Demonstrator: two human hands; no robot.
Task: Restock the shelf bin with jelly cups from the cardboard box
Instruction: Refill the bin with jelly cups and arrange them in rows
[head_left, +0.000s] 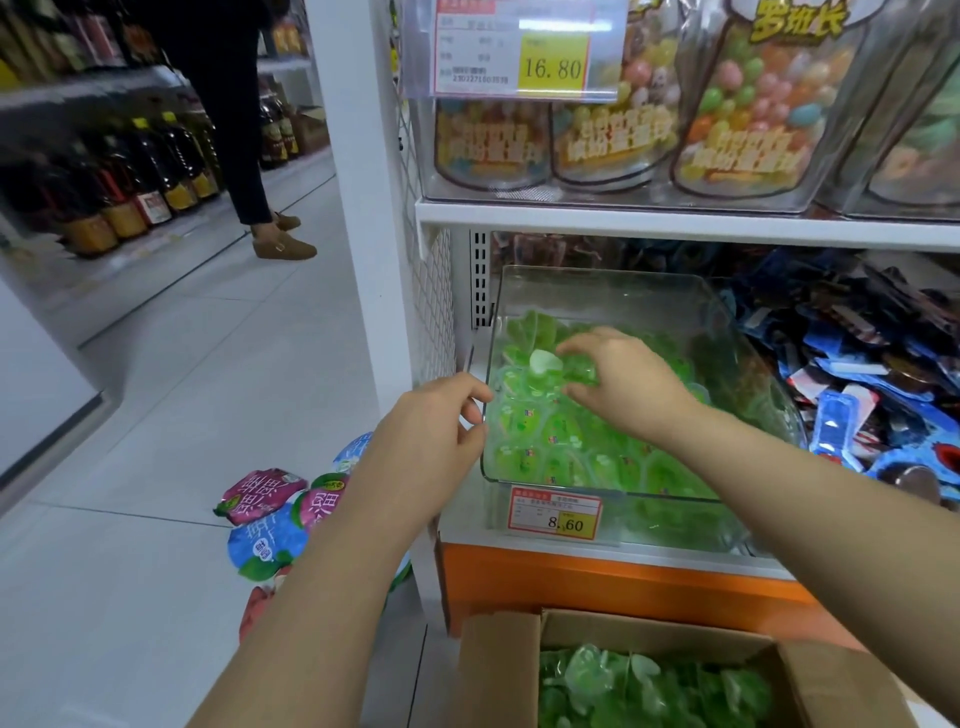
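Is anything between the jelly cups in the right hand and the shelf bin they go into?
Nothing visible. The right hand holds jelly cups right above the open-topped shelf bin; the left hand is at the bin's left wall, aside from the drop.
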